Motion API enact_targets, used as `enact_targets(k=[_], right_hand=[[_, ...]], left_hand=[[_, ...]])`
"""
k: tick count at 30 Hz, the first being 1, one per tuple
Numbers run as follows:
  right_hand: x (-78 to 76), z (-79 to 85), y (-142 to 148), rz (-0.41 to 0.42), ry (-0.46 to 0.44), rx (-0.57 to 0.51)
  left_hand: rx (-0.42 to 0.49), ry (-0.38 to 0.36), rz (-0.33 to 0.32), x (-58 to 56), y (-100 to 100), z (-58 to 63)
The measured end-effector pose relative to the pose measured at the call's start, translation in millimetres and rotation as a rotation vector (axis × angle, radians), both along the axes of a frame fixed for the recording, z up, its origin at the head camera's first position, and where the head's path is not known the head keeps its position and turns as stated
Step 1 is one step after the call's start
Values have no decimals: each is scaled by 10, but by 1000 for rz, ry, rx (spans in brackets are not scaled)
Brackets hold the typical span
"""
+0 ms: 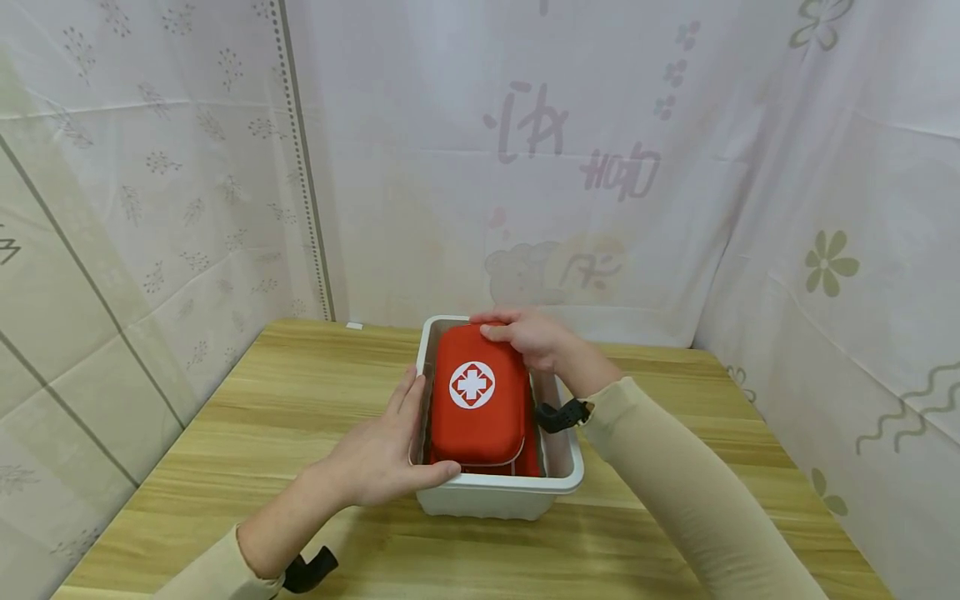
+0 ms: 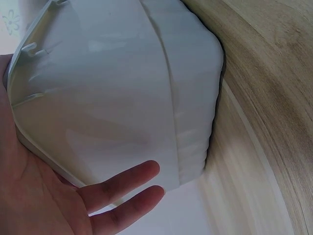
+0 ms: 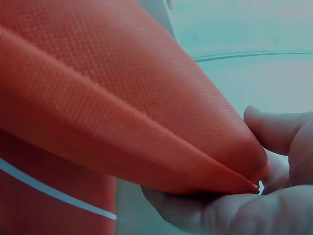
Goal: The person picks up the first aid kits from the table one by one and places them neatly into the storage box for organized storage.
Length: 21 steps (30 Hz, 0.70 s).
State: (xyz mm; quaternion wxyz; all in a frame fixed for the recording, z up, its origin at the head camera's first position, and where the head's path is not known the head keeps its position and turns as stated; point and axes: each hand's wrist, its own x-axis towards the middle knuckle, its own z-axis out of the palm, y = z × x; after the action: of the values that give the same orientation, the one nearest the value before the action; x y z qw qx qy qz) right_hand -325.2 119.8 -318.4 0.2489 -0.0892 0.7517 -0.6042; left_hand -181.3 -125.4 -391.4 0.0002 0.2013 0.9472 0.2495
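Observation:
A red first-aid case (image 1: 480, 417) with a white cross in a circle lies in a white plastic bin (image 1: 495, 500). My right hand (image 1: 532, 335) grips the far right corner of the case, thumb on top and fingers beneath, as the right wrist view shows on the case's corner (image 3: 195, 122). My left hand (image 1: 382, 454) rests along the bin's left rim and near corner, thumb stretched over the front edge. In the left wrist view, two fingers of the left hand (image 2: 44, 196) extend along the outside of the bin (image 2: 107, 98).
Beneath the case lies another red item (image 1: 531, 450) with a pale stripe, partly hidden. The bin stands on a wood-grain table (image 1: 300, 400). Patterned curtains (image 1: 450, 167) hang behind and on both sides. A small white piece (image 1: 354, 326) sits at the table's back edge.

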Motion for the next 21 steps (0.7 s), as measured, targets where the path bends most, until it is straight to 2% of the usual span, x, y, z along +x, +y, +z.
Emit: enact_targets(k=[17, 21], right_hand=[[16, -6, 44, -26, 21, 158], [8, -14, 68, -20, 27, 156]], left_hand=[[5, 1, -4, 0, 30, 1], [9, -3, 2, 1, 30, -2]])
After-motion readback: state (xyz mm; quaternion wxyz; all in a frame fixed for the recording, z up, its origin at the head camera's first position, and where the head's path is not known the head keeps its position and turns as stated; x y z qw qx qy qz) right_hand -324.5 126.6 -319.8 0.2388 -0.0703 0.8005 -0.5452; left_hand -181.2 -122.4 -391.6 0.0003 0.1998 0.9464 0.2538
